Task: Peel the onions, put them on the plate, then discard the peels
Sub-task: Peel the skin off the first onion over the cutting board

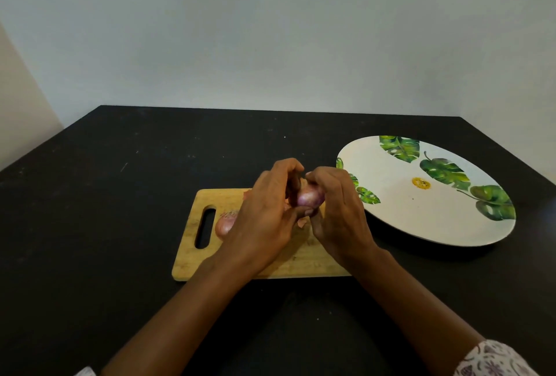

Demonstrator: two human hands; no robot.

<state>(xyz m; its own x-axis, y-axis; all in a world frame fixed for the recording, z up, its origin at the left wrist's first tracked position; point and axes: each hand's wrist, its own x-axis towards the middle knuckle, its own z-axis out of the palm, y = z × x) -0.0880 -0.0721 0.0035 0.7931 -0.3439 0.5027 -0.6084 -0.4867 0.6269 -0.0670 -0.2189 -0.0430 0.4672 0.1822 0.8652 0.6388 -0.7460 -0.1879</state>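
Black tabletop [120, 195] runs back to a pale, bare wall [270, 29], and a wooden cutting board [192, 261] lies on it near the person. Both hands are up over the board, closed around one small purple onion [310, 196]. The left hand [264, 219] curls over it from the left, and the right hand [337, 213] wraps it from the right, so only its near face shows between them. Its skin looks shiny and partly stripped, though how much is left cannot be told.

A second onion [225, 223] sits on the board beside the handle slot, half hidden behind the left hand and seemingly still in its dry skin. A few pale scraps of peel [303, 223] lie on the board beneath the hands.

To the right of the board, the leaf-patterned plate [391, 219] holds no onion. Judging by this, the task is at an early stage: the first onion is being peeled, and none has been plated. The second onion and the clearing of the peels are still to come.
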